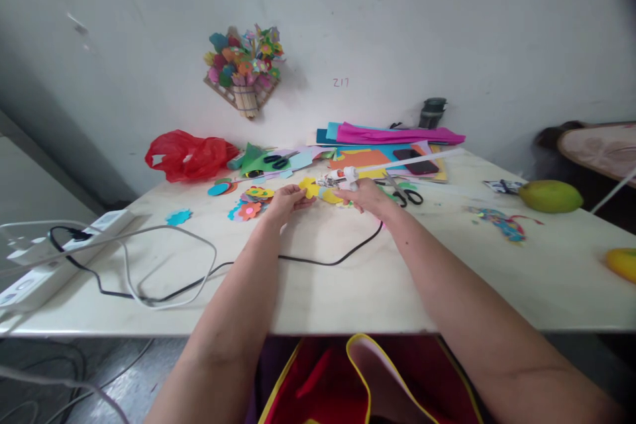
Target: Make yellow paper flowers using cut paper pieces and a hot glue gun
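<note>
My left hand [288, 202] pinches a yellow paper flower [309, 187] by its edge, above the middle of the table. Close beside it, my right hand [368, 197] is closed around a white glue gun [349, 176], whose nozzle end points left toward the flower. A long, pale glue stick [422, 160] juts from its back to the right. Its black cord [342, 262] drops under my right wrist and runs left over the table. Paper flower cutouts [250, 211] in orange, yellow and blue lie left of my left hand; another blue cutout [179, 217] lies farther left.
Scissors [408, 196] lie right of my right hand, more scissors [281, 159] behind. A red plastic bag [186, 156], coloured sheets [368, 158] and a phone [416, 161] are at the back. A power strip [30, 281] with looped cables stands left, a green mango-like fruit [550, 196] right.
</note>
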Motion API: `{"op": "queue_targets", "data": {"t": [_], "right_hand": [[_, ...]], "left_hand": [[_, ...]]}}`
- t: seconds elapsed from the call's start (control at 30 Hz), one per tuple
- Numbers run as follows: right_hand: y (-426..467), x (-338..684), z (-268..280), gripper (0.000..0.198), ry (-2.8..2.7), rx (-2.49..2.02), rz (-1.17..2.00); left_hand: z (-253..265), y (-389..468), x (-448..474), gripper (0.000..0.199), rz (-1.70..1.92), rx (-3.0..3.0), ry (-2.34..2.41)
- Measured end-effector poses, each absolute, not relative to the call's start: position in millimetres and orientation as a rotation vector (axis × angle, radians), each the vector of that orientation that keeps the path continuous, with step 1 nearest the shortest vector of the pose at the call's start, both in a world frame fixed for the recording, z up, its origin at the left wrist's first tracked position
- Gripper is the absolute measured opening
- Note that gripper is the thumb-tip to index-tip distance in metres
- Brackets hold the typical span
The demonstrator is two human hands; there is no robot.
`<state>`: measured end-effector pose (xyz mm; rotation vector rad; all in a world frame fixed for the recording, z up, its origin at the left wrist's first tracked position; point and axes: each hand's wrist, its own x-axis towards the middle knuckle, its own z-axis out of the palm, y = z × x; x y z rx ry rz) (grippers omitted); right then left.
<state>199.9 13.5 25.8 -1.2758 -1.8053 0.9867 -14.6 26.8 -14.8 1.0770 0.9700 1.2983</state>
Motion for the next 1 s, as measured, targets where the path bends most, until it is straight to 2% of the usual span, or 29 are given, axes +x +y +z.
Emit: {"op": "queue_targets", "data": {"t": [1.0], "right_hand": [[15.8, 198.4, 25.6, 0.030, -1.938, -1.437, 0.767]], "left_hand": [[-14.8, 27.4, -16.9, 0.016, 1.245, 1.131, 0.981]]}}
